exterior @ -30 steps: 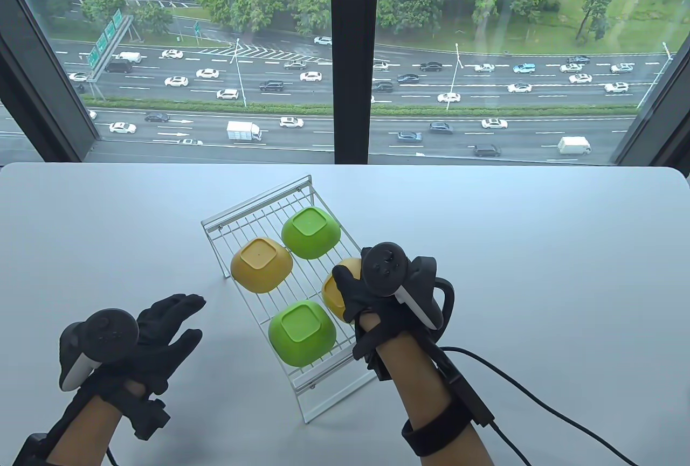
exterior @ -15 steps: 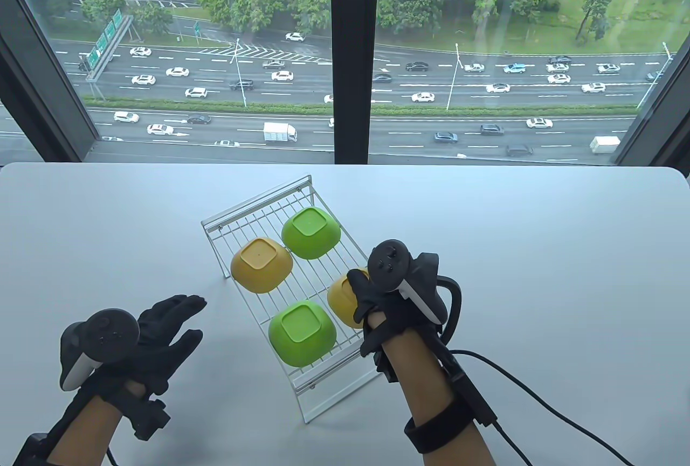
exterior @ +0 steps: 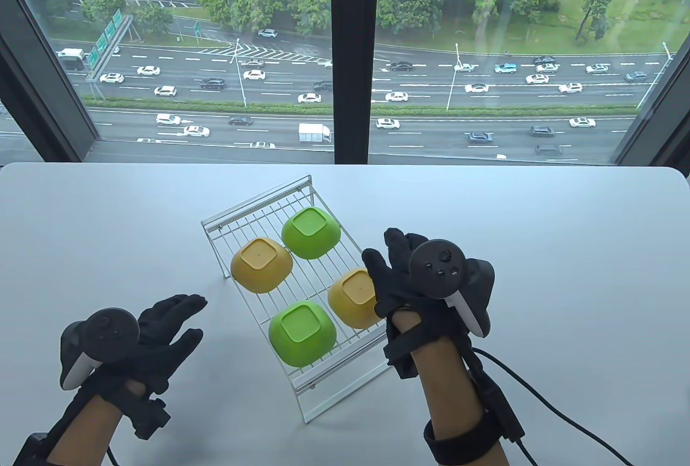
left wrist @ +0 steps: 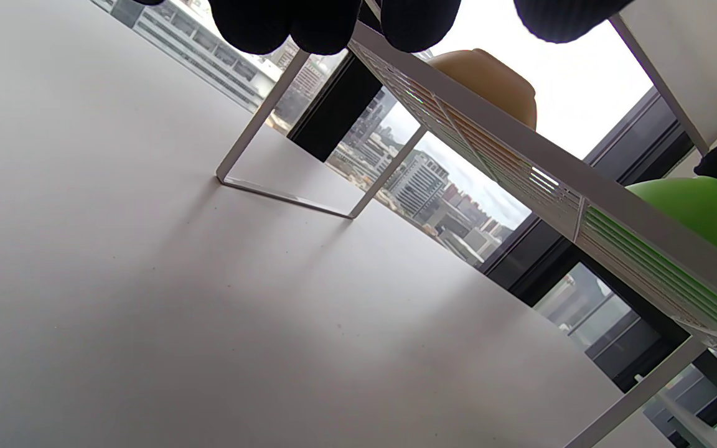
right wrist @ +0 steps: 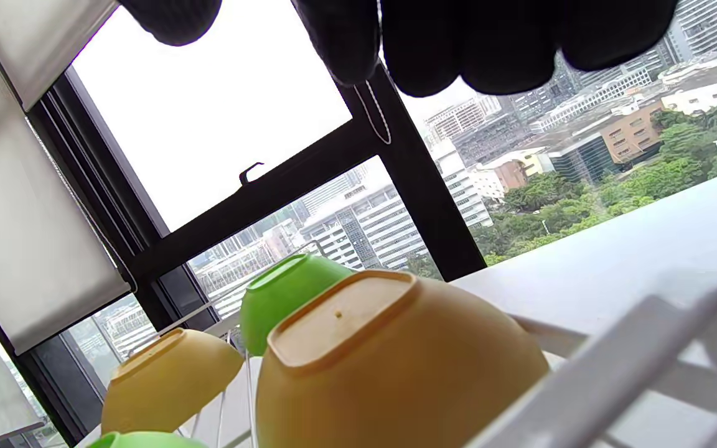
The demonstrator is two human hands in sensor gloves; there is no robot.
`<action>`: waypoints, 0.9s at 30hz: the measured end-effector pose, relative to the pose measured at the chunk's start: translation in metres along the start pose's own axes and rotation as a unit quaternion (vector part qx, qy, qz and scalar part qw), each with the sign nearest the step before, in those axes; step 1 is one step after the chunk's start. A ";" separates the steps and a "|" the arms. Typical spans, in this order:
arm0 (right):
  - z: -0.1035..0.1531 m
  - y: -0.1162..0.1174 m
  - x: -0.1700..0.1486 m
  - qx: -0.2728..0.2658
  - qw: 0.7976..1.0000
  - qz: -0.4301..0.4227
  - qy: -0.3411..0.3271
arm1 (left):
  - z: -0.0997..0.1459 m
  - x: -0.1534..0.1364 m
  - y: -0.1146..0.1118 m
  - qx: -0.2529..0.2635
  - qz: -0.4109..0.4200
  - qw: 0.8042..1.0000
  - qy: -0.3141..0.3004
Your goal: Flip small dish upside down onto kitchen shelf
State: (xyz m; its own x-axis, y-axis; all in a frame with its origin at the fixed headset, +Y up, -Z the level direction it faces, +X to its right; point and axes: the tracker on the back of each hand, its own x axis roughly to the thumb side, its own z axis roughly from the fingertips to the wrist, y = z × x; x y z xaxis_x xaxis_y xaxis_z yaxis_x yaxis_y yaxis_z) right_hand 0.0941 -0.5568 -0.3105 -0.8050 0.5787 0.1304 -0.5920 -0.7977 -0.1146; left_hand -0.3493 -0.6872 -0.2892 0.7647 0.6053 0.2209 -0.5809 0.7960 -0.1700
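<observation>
A white wire kitchen shelf (exterior: 245, 223) stands in the middle of the table. Several small dishes lie upside down on it: a far green one (exterior: 310, 233), a far yellow one (exterior: 261, 265), a near green one (exterior: 302, 333) and a near yellow one (exterior: 353, 296). The near yellow dish fills the right wrist view (right wrist: 389, 367). My right hand (exterior: 401, 272) is open, fingers spread, just right of that dish and off it. My left hand (exterior: 167, 326) is open and empty above the table, left of the shelf.
The white table (exterior: 539, 250) runs to a window wall at the back. A black cable (exterior: 539, 407) trails from my right wrist across the near right of the table. The shelf's legs and underside show in the left wrist view (left wrist: 284, 193).
My right hand has let go of the near yellow dish, which now sits upside down on the shelf, and has drawn away to the right with fingers opened. The left hand has not moved.
</observation>
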 end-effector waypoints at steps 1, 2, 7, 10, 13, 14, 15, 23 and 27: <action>0.004 -0.006 0.003 -0.004 1.000 -0.005 -0.006 | 0.000 0.000 -0.001 -0.002 -0.001 1.000 0.001; 0.009 -0.014 0.006 -0.005 1.000 -0.010 -0.011 | 0.000 0.000 -0.001 -0.003 -0.003 1.000 0.001; 0.026 -0.029 -0.011 -0.022 1.000 0.005 -0.002 | 0.001 0.001 -0.002 -0.003 -0.007 1.000 0.000; 0.037 -0.022 -0.036 0.003 1.000 0.010 0.010 | 0.000 0.001 -0.002 -0.002 -0.007 1.000 -0.002; 0.054 -0.011 -0.067 0.015 1.000 0.004 0.024 | 0.000 0.001 -0.003 -0.003 -0.008 1.000 -0.004; 0.057 -0.009 -0.072 0.018 1.000 0.002 0.024 | -0.001 0.002 -0.004 -0.004 -0.009 1.000 -0.005; 0.061 -0.006 -0.082 0.024 0.999 0.000 0.023 | -0.002 0.002 -0.005 -0.006 -0.010 1.000 -0.004; 0.062 0.027 -0.130 0.026 0.999 0.034 0.001 | -0.004 0.002 -0.014 -0.019 -0.035 0.999 0.003; 0.055 0.043 -0.140 0.058 0.996 0.064 0.005 | -0.006 0.000 -0.018 -0.027 -0.048 0.998 0.012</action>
State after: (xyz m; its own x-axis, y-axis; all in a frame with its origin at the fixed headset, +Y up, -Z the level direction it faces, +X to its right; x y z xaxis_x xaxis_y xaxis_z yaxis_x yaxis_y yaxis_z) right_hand 0.1834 -0.6817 -0.2797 -0.8741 0.4725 0.1125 -0.4770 -0.8787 -0.0158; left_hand -0.3370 -0.7022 -0.2924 0.8224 0.5261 0.2164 -0.4898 0.8484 -0.2009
